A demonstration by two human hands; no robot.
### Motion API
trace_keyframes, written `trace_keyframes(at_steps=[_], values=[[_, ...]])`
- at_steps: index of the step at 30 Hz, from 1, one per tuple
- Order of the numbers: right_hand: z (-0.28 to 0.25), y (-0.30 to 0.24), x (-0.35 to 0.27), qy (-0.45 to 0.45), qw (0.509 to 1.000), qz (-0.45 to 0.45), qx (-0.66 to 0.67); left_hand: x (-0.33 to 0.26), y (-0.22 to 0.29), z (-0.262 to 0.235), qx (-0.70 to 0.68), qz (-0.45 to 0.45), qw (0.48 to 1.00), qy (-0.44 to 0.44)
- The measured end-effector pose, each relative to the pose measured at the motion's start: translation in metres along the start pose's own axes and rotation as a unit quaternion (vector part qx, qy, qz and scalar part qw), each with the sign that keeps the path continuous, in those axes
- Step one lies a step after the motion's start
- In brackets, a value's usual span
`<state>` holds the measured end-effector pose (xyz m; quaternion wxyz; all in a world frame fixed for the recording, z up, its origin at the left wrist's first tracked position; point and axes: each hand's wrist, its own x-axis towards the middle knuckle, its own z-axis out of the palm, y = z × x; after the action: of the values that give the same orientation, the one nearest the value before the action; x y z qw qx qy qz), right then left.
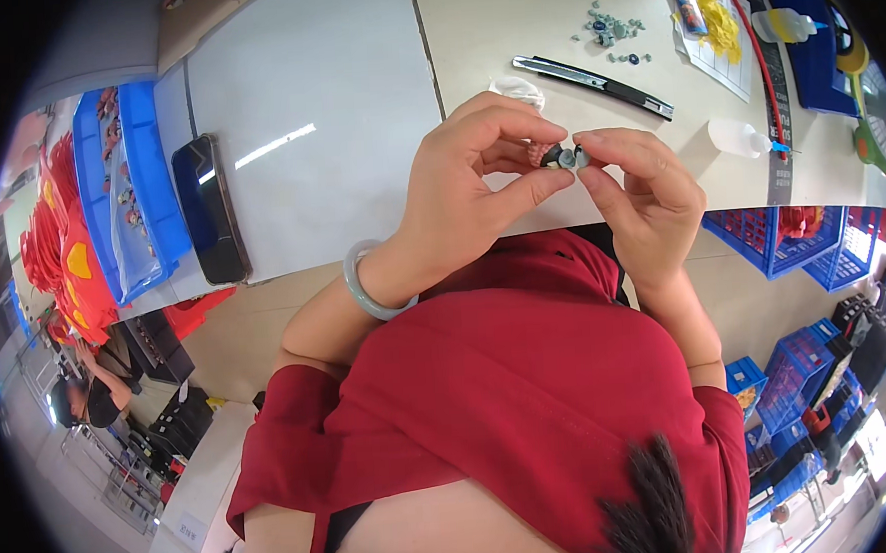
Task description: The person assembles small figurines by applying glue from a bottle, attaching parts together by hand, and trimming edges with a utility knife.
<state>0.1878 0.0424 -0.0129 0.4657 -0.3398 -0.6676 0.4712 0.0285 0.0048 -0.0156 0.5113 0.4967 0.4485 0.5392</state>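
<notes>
While both hands meet over the near edge of the worktop (489, 14), the left hand (458, 176) pinches a figure (549, 157) between thumb and fingers, its pink checked part tucked toward the palm and a dark and grey-green end pointing out. The right hand (651, 190) holds a cap (582, 156), small and grey-green with a dark edge, in a narrow pinch of thumb and forefinger. Neither hand is spread; each has its fingertips closed round its own piece.

What matters most is how these two pieces face each other. From the figure, the cap sits at 3 o'clock, just beside its round grey-green end; whether they touch I cannot tell. The figure's long axis seems to run from 9 toward 3 o'clock, dipping slightly to 4, so the right hand is the one nearer that free end. Much of the figure is hidden by the left fingers.

Around the hands, a white wrapper (518, 91) lies at 11 o'clock, a knife (598, 87) at 1 o'clock, and scraps (606, 33) beyond it, between 12 and 1. Yellow bits (717, 27) lie at 2 o'clock, a white bottle (734, 138) at 3. Well apart at 9 o'clock are a phone (209, 209) and a blue tray (154, 171).
</notes>
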Motion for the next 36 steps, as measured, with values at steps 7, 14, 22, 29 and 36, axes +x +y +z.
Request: trace_keyframes(at_steps=[7,14,22,29,36], values=[[0.0,0.0,-0.003,-0.014,0.998,0.035,0.047,0.001,-0.001,0.0,0.034,0.024,0.999,0.008],[-0.001,0.0,-0.004,-0.014,0.999,0.046,0.004,-0.001,-0.001,-0.002,0.083,0.074,0.994,0.013],[0.001,0.003,-0.003,-0.013,0.999,-0.012,-0.044,-0.001,0.003,-0.002,0.207,0.14,0.968,0.02],[0.001,0.008,-0.006,-0.027,0.996,0.07,0.05,-0.002,0.005,-0.003,0.248,0.14,0.959,0.017],[0.004,0.004,-0.005,0.043,0.984,0.13,0.116,0.01,0.014,-0.015,0.052,-0.036,0.998,-0.02]])
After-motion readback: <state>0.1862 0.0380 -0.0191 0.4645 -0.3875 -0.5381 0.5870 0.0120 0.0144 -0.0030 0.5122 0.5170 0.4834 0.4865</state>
